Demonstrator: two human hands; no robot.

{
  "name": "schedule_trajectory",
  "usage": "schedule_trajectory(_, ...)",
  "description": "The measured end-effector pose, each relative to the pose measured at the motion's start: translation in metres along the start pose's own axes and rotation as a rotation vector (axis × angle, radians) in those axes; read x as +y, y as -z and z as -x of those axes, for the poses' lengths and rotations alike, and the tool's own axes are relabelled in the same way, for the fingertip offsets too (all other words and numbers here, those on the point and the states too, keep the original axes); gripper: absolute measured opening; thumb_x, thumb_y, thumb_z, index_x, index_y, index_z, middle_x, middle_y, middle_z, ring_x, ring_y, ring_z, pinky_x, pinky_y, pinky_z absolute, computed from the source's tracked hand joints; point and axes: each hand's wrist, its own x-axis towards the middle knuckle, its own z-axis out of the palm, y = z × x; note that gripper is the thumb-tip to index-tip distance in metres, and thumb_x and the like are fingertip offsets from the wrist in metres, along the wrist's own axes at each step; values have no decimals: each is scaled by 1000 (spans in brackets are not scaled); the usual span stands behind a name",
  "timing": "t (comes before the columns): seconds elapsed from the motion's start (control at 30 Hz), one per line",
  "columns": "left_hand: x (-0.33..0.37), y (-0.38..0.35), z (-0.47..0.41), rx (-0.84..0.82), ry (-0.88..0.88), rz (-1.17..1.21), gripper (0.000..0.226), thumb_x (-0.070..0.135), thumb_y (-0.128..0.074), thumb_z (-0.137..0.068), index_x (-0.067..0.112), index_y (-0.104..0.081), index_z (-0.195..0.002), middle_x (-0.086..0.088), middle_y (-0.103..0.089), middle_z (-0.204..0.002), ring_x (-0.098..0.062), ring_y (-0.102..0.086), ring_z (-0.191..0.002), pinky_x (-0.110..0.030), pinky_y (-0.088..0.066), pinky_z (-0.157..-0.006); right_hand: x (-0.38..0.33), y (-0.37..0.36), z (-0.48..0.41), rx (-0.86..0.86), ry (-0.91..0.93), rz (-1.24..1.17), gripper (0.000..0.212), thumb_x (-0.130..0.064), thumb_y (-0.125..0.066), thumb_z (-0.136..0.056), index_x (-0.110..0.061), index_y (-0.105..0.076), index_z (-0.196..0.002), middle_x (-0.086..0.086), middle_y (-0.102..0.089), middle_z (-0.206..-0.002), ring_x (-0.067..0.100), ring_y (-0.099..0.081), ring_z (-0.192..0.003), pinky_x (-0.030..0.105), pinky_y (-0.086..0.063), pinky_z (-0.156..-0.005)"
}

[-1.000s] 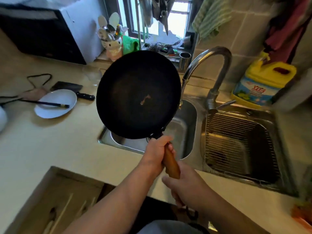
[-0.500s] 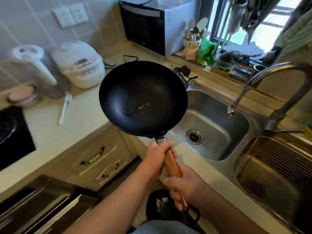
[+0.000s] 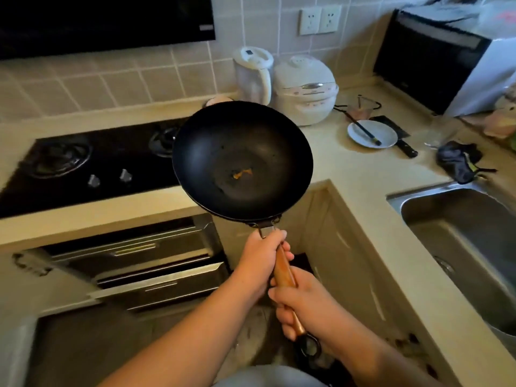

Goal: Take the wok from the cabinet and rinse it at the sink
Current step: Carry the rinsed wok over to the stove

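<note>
Wok first: it hangs in the air in front of the person, its black bowl over the edge of the tabletop beside the stove, touching neither. Its long axis runs from the bowl, up and away, down the wooden handle toward the person's body, leaning slightly right at the near end. Both hands are wrapped tight around that handle: the left hand sits higher, right under the metal neck and nearer the bowl, while the right hand grips lower, close to the hanging ring at the tip. The sink lies well apart to the right of the bowl, so by my judgement the coming move is a swing to the right, with the left hand steering the heavy end and the right hand acting as pivot. A small orange fleck sits in the bottom of the bowl. No brand, label or writing can be read anywhere; the marks on the rice cooker and the kettle are too blurred to make out.
</note>
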Motion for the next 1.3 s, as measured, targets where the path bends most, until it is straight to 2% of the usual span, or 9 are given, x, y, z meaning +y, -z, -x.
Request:
schedule_trajectory(0.23, 28, 152, 29, 185, -48, -6, 29, 20, -60, -94, 2, -57, -116, -6, -61, -76, -13, -64, -59, -25, -54, -56, 15, -130, -68, -186, -25, 105, 9, -11, -61, -81, -11, -55, -87, 2, -51, -49, 17, -43, -36, 27, -43, -37)
schedule_trajectory(0.4, 46, 256, 43, 316, -74, 21, 25, 22, -59, -94, 4, -58, -112, -7, -64, -75, -10, -65, -57, -21, -53, -53, 17, -218, -111, -336, -58, 180, 10, -15, -60, -84, -13, -57, -93, 0, -53, -53, 13, -47, -40, 26, -46, -41)
schedule_trajectory(0.53, 54, 322, 60, 384, -148, 132, 20, 17, -63, -89, 12, -58, -108, -3, -64, -73, -11, -66, -61, -27, -54, -56, 19, -281, -136, -434, -73, 185, 7, -10, -59, -88, -12, -55, -93, -1, -51, -58, 10, -47, -45, 26, -44, -41)
schedule_trajectory(0.6, 56, 349, 69, 449, -176, 157, 18, 16, -66, -86, 15, -58, -102, -3, -65, -72, -12, -66, -61, -29, -54, -57, 18, -310, -147, -472, -73, 197, 7, -5, -56, -89, -11, -52, -90, -1, -49, -58, 9, -47, -44, 25, -43, -39)
schedule_trajectory(0.73, 63, 396, 76, 566, -216, 132, 8, 14, -66, -85, 18, -59, -85, 6, -66, -61, -9, -67, -60, -25, -55, -56, 17, -357, -174, -526, -90, 256, 15, 0, -52, -90, -12, -50, -82, -1, -48, -55, 9, -47, -42, 24, -42, -37)
schedule_trajectory(0.9, 82, 452, 68, 663, -196, 193, 15, 8, -61, -87, 9, -53, -99, -3, -60, -68, -8, -63, -55, -22, -55, -54, 15, -404, -223, -617, -144, 292, 14, 2, -51, -91, -10, -49, -84, -2, -49, -51, 9, -47, -39, 24, -42, -34)
schedule_trajectory(1.1, 110, 520, 36, 712, -270, 188, 14, 9, -59, -88, 8, -53, -100, -10, -56, -76, -11, -60, -61, -24, -53, -59, 1, -456, -297, -700, -138, 391, 9, -5, -54, -86, -12, -54, -81, 2, -49, -55, 14, -47, -46, 28, -43, -43)
schedule_trajectory(1.2, 124, 553, 20, 746, -271, 191, 12, 9, -59, -86, 8, -54, -97, -7, -60, -73, -14, -60, -65, -32, -51, -66, -10, -482, -327, -722, -172, 383, 7, -4, -54, -84, -11, -54, -81, 2, -48, -55, 13, -47, -43, 26, -42, -39)
schedule_trajectory(1.3, 136, 581, 9, 777, -294, 185, 7, 8, -59, -85, 8, -54, -91, -4, -62, -66, -15, -60, -63, -33, -51, -66, -16, -506, -349, -745, -180, 383, 15, -2, -52, -85, -12, -53, -74, 3, -46, -54, 11, -46, -40, 24, -41, -36)
